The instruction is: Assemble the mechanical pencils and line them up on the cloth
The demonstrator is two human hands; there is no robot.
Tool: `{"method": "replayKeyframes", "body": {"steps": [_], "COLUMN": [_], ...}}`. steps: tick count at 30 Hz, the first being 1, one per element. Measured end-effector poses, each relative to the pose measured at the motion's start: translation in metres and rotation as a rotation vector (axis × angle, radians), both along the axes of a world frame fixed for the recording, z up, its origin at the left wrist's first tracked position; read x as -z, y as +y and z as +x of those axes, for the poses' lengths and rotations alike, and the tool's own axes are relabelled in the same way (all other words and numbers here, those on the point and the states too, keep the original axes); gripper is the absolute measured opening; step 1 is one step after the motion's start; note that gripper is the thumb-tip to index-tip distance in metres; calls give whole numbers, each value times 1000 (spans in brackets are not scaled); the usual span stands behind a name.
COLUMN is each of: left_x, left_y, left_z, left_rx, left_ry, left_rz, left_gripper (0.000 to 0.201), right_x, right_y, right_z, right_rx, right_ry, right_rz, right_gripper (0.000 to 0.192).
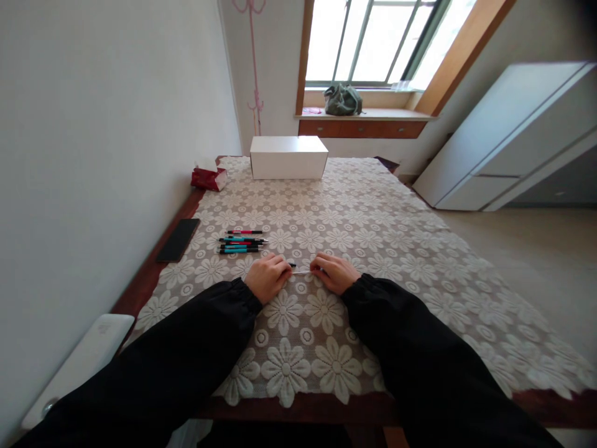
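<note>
Spanning the gap between the two hands, a thin white strip is near the front of the counter, at or just above the patterned cloth; I cannot tell if it touches this cloth. The left hand has its fingers bent and grasping the left end of the strip, and the right hand pinches the right end with its own fingers, so only the middle part is visible. Just beside the left fingertips there is a small black piece, and it is not clear whether it belongs to the strip. Both wrists come out of black sleeves. A little farther and to the left lies a pile of pens, mostly blue and black, side by side, and just beyond it, apart, one red pen. More to the left, near the edge, a dark phone lies flat. Behind it, close to the wall, is a red pack, and at the far end stands a white box. Beyond the counter, a grey bag rests on the sill under the window.
</note>
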State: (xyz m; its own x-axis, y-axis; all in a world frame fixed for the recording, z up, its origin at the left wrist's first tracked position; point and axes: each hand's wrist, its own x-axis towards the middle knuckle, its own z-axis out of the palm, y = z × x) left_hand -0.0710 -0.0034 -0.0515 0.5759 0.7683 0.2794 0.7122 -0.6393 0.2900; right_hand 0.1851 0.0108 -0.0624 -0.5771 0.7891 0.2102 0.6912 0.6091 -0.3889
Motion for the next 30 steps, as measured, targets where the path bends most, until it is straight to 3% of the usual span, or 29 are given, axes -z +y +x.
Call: {"method": "replayKeyframes", "body": {"steps": [11, 16, 18, 24, 27, 30], "left_x": [-2, -4, -5, -6, -10, -18], "left_y": [1, -3, -4, -6, -7, -9], "left_z": [3, 4, 4, 3, -4, -15], "left_rx": [47, 57, 56, 19, -12, -23], "left_ry": [13, 13, 16, -15, 3, 34], "left_rz": [20, 59, 66, 62, 29, -7], "left_gripper": [15, 18, 18, 15, 21, 26], "right_x": [2, 0, 1, 5, 4, 2], "right_y": [-5, -5, -6, -6, -2, 2], "right_z": [-14, -4, 1, 14, 18, 18], "right_rx": [-39, -30, -25, -6, 43, 5], "right_ry": [62, 198, 236, 160, 66, -4], "right_rz": [-24, -91, -100, 21, 44, 28], "right_gripper": [10, 41, 45, 38, 18, 4]}}
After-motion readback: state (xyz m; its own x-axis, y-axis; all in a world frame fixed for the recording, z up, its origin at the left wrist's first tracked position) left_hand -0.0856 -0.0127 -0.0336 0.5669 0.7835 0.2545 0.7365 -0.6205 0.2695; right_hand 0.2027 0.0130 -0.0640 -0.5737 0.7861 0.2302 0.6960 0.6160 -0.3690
